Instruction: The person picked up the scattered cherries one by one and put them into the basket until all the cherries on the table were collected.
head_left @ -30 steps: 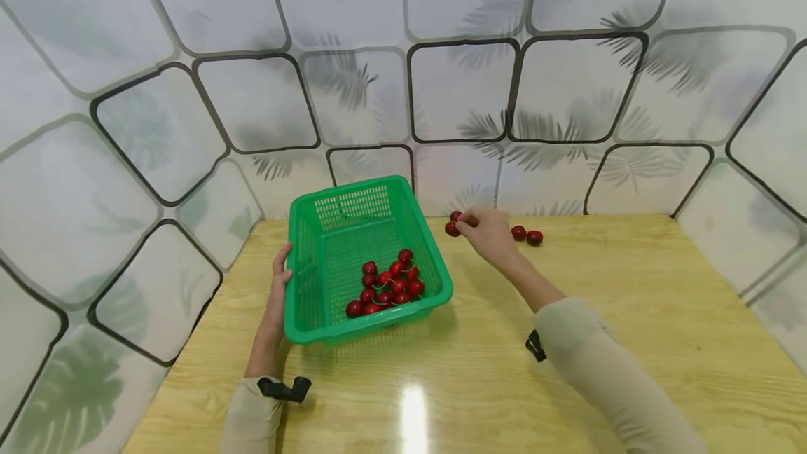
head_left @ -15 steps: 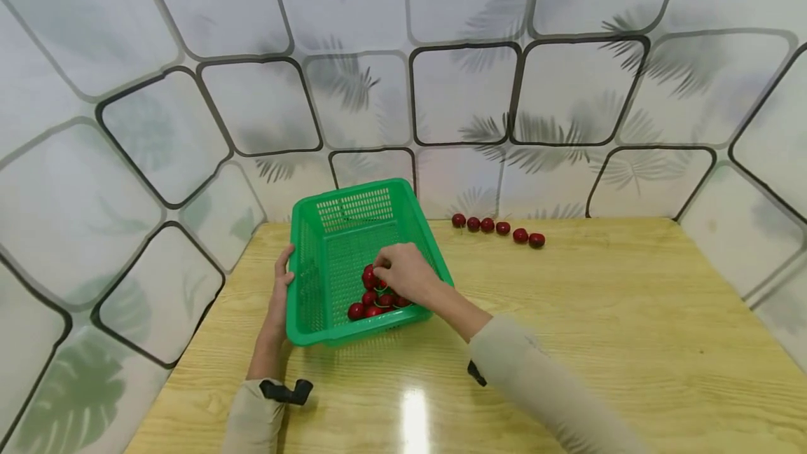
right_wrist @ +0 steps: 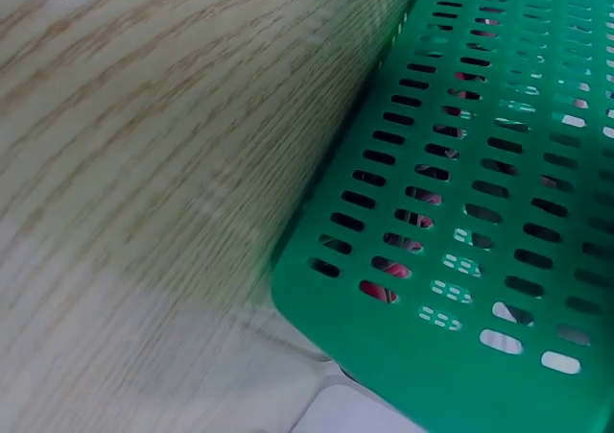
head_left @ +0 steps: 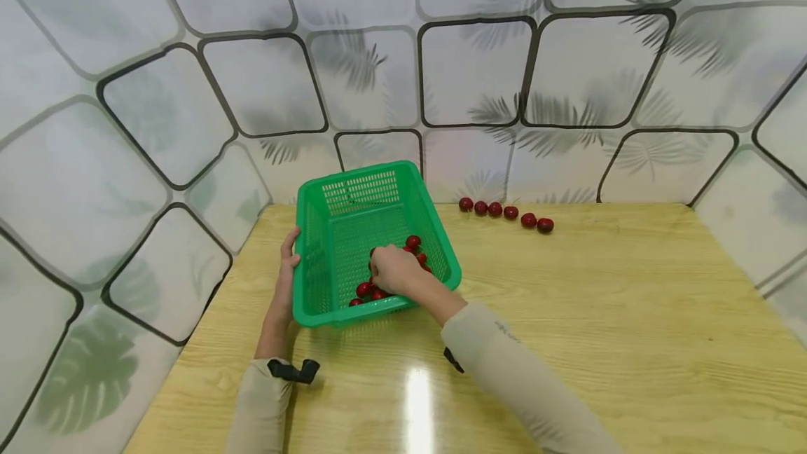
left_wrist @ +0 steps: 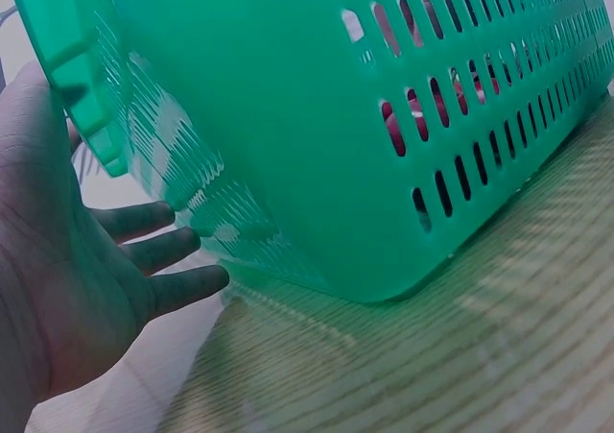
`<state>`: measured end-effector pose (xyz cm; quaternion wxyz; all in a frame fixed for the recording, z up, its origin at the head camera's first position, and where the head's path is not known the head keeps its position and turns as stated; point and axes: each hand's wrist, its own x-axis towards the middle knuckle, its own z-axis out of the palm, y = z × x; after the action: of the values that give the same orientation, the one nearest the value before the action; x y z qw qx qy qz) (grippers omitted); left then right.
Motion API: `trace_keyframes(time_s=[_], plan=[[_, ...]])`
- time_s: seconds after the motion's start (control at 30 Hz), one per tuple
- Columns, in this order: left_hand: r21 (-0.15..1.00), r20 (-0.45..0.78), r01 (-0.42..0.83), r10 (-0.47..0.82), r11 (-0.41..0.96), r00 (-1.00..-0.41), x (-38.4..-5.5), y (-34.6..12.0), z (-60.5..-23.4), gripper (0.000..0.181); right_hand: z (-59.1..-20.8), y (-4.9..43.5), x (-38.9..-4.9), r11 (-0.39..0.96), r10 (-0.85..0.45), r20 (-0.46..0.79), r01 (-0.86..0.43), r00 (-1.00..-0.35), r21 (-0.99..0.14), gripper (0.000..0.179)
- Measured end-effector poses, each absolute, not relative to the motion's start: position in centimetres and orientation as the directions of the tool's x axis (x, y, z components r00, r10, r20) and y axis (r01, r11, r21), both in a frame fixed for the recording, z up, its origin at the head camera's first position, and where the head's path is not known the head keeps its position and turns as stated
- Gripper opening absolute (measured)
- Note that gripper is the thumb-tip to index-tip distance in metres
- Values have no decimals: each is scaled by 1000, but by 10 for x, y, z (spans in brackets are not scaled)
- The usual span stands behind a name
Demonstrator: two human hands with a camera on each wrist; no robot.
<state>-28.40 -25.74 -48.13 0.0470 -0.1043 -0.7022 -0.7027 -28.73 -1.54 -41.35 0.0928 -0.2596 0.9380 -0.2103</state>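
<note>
The right hand (head_left: pixel 398 272) is down among the shiny, round, red cherries (head_left: pixel 363 290), much nearer than the left hand (head_left: pixel 286 275).
Cherries lie on both sides of its bent fingers, inside the green plastic basket with holes (head_left: pixel 353 315); I can't tell if it pinches one. The left fingers are straight and spread, at the basket's left side.

White glare (head_left: pixel 419 408) streaks the brightly lit table (head_left: pixel 605 314).

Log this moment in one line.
left grip: touching green basket; right grip: inside basket among cherries, hold unclear; table: six cherries lined up
</note>
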Motion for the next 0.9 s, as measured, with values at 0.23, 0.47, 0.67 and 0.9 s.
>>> trace_keyframes(time_s=[0.23, 0.47, 0.67, 0.9], plan=[[980, 201, 200, 90, -20, -975, -281, -256, -484, 57, -419, -15, -285, 786, -541, -130, -445, -831, -430, 34], [975, 221, 219, 84, -33, -972, -287, -258, -484, 56, -414, -15, -288, 775, -561, -140, -459, -816, -434, 22], [976, 215, 212, 85, -41, -973, -287, -258, -483, 56, -413, -13, -287, 743, -598, -163, -466, -785, -481, 30], [978, 209, 206, 86, -35, -974, -285, -257, -481, 56, -416, -13, -287, 687, -653, -137, -508, -744, -520, 38]])
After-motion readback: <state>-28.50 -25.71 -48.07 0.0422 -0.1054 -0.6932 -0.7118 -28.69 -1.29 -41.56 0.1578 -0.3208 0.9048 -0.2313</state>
